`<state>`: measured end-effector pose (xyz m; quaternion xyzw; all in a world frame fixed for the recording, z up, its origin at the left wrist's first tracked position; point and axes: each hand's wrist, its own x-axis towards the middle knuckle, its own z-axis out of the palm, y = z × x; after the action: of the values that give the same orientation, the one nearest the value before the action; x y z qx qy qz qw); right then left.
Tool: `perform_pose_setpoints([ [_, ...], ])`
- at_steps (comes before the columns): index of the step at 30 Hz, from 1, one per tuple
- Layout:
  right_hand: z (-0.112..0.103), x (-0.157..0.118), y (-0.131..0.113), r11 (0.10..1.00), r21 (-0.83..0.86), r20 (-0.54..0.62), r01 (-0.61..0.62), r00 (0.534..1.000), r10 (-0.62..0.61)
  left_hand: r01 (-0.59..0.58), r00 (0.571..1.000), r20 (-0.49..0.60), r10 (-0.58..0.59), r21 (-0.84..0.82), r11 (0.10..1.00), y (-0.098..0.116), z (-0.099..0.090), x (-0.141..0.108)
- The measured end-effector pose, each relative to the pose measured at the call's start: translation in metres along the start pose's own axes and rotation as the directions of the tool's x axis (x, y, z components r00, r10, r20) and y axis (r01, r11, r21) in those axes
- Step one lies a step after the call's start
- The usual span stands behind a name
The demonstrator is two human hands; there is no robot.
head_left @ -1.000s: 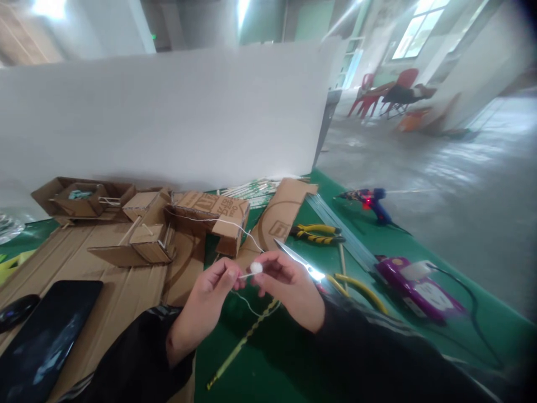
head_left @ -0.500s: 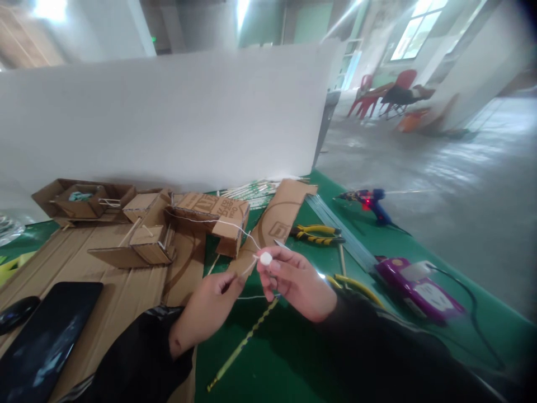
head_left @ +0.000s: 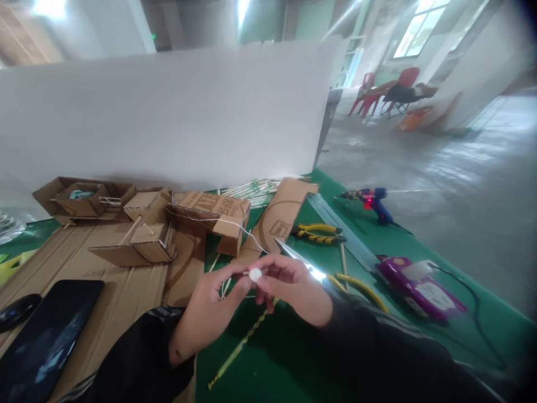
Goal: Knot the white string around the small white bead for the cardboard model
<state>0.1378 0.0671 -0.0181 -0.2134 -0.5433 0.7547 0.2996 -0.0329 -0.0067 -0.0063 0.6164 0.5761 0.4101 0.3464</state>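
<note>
Both hands meet over the green table. Between their fingertips sits a small white rounded piece (head_left: 255, 274), its exact kind unclear. My right hand (head_left: 300, 288) pinches it from the right. On its other side, my left hand (head_left: 212, 305) is closed, thumb and forefinger pinching the white string (head_left: 226, 219); the grip itself is partly hidden. That string runs back to a cardboard construction (head_left: 151, 240), and a loop of it shows below my left fingers. A yellow-green twisted stick (head_left: 239, 350) lies below my hands. Scissors (head_left: 302, 260) with yellow handles lie beside my right hand, partly covered.
Yellow-handled pliers (head_left: 319, 233), clear glue sticks (head_left: 342, 229) and a blue glue gun (head_left: 371, 201) lie to the right, near a purple power strip (head_left: 419, 288). A black phone (head_left: 52, 336) rests on cardboard at left. A white panel (head_left: 168, 117) stands behind.
My left hand has come up against the white piece, and the hands are now closer together. The white piece has shifted slightly left and down. More of the scissors' blades shows.
</note>
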Motion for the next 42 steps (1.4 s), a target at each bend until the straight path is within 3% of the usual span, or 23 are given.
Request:
perform_pose_setpoints([
  [3,0.001,0.001,0.003,0.995,-0.098,-0.058,0.011,0.998,-0.017,0.0,0.998,-0.057,0.006,0.106,0.994,0.001,0.0,0.0],
  [6,0.002,0.001,0.007,0.985,-0.172,-0.12,0.002,0.993,-0.023,-0.12,0.986,-0.072,0.148,0.307,0.944,-0.003,0.002,-0.002],
  [8,0.004,0.001,0.008,0.979,-0.205,-0.162,-0.006,0.986,-0.028,-0.201,0.97,-0.03,0.242,0.459,0.865,-0.006,0.004,-0.004],
  [11,0.005,0.001,0.008,0.955,-0.297,-0.21,-0.01,0.976,-0.056,-0.265,0.956,0.069,0.285,0.624,0.735,-0.009,0.008,-0.007],
  [15,0.005,0.001,0.007,0.858,-0.514,-0.158,-0.013,0.984,-0.08,-0.357,0.93,0.212,0.3,0.715,0.601,-0.012,0.008,-0.008],
  [17,0.004,0.002,0.007,0.85,-0.525,-0.121,-0.051,0.993,-0.015,-0.403,0.912,0.265,0.313,0.724,0.561,-0.013,0.004,-0.006],
  [19,0.002,0.002,0.007,0.874,-0.473,-0.084,-0.11,0.993,0.08,-0.399,0.915,0.262,0.306,0.697,0.597,-0.014,0.001,-0.005],
  [21,0.0,0.002,0.006,0.898,-0.413,-0.036,-0.149,0.988,0.148,-0.329,0.944,0.199,0.264,0.637,0.697,-0.013,-0.002,-0.005],
  [24,-0.003,0.002,0.006,0.946,-0.284,0.038,-0.156,0.984,0.174,-0.196,0.981,0.095,0.172,0.531,0.825,-0.008,-0.005,-0.004],
  [28,-0.003,0.0,0.007,0.982,-0.079,0.125,-0.171,0.976,0.179,-0.081,0.996,-0.005,0.091,0.416,0.906,-0.005,-0.007,-0.001],
  [31,-0.003,0.0,0.007,0.984,0.004,0.141,-0.176,0.975,0.173,0.011,0.997,-0.077,0.014,0.323,0.946,-0.007,-0.006,0.001],
  [36,-0.002,0.001,0.009,0.993,0.061,0.054,-0.098,0.994,0.094,0.073,0.985,-0.167,-0.043,0.18,0.981,-0.014,0.0,0.0],
  [42,-0.001,0.001,0.009,0.993,0.112,0.03,-0.031,0.999,0.027,0.19,0.971,-0.117,-0.208,-0.144,0.971,-0.019,0.008,0.002],
])
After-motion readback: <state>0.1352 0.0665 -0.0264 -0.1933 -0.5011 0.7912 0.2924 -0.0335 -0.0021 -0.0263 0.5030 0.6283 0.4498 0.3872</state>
